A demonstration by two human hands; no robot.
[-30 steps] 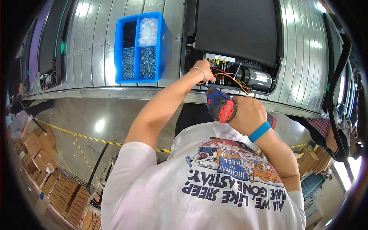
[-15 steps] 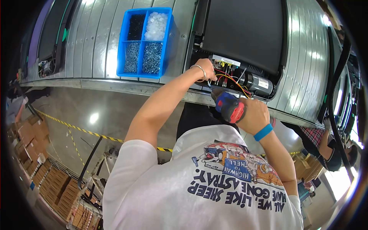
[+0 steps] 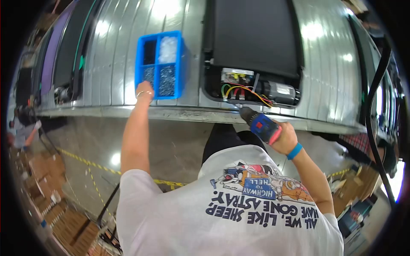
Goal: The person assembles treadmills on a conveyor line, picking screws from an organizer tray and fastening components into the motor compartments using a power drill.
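My left hand reaches into the near left compartment of a blue divided bin; its fingertips are hidden among the small silver screws. More silver screws fill the compartment beside it, with white plastic pieces and black screws behind. My right hand grips a blue and red cordless drill, its bit pointing at the near edge of a black treadmill. Inside the treadmill's open end sit a circuit board, coloured wires and a cylindrical motor.
The slatted metal conveyor carries the bin and treadmill, and its metal edge rail runs in front of me. Another treadmill lies to the left. A thick black cable hangs at the right. Cardboard boxes are stacked at lower left.
My left hand has left the treadmill's wiring and moved left into the screw bin. The drill has shifted slightly down and right, still in my right hand. The view has shifted.
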